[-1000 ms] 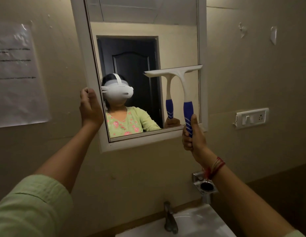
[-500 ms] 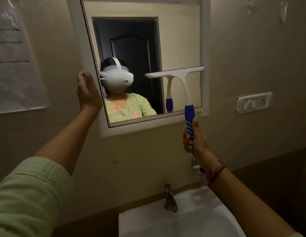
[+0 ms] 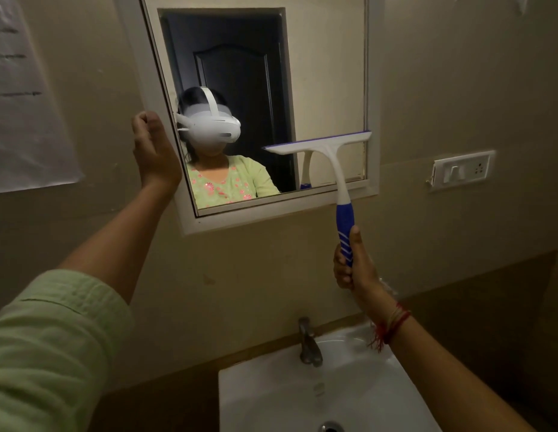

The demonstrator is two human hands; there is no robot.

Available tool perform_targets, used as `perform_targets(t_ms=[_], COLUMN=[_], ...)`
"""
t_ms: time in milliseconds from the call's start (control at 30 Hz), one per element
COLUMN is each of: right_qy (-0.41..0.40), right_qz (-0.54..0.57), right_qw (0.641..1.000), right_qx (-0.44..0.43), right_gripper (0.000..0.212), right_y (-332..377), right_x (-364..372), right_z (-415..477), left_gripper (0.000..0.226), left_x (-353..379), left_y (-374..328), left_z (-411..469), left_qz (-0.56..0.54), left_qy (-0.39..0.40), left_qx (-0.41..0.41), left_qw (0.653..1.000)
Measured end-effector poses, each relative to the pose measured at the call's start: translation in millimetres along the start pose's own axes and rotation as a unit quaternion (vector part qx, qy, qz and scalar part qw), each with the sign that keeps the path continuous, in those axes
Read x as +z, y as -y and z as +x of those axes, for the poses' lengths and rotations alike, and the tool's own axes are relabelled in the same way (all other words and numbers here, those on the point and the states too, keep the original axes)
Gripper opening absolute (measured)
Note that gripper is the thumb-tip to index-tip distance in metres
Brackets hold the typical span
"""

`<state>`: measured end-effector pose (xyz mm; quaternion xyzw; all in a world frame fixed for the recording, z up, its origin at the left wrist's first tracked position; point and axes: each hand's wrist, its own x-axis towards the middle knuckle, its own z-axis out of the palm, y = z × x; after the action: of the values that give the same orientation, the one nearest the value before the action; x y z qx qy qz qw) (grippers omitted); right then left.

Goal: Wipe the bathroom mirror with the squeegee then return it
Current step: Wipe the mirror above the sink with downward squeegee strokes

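The bathroom mirror (image 3: 327,73) hangs on the wall in a white frame. A white squeegee (image 3: 330,157) with a blue handle has its blade flat against the glass in the lower right corner. My right hand (image 3: 354,266) grips the blue handle from below the frame. My left hand (image 3: 153,151) holds the mirror's left frame edge, fingers curled around it. The mirror reflects a person in a green top with a white headset.
A white sink (image 3: 358,397) with a metal tap (image 3: 308,342) sits below the mirror. A switch plate (image 3: 461,169) is on the wall to the right. A paper sheet (image 3: 25,98) is stuck on the wall at left.
The squeegee blade has slid down the right side of the glass toward the bottom frame, my right hand dropping with it. My left hand stays on the frame.
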<state>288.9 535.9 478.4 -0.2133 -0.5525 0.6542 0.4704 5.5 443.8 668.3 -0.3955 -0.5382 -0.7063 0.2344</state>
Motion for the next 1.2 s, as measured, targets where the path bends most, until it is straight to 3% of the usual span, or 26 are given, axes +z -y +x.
perform_targets(t_ms=[333,600,1200], right_qy=[-0.013,-0.029,-0.051], right_qz=[-0.013,-0.008,-0.007], right_qw=[1.0,0.998,0.996], right_qx=[0.024,0.062,0.078], right_gripper=[0.067,0.055,0.054], right_y=[-22,-32,-44], right_x=[-7,-12,-14], right_z=[-14,-27,-39], left_gripper=[0.023,0.019,0.022], left_x=[1,0,-1], left_y=[-1,-7,-14], left_z=[-1,-2,-7], left_qz=[-0.005,-0.016,-0.013], left_qy=[-0.004,-0.013,-0.017], left_qx=[-0.002,-0.003,-0.013], left_qw=[1.0,1.0,1.0])
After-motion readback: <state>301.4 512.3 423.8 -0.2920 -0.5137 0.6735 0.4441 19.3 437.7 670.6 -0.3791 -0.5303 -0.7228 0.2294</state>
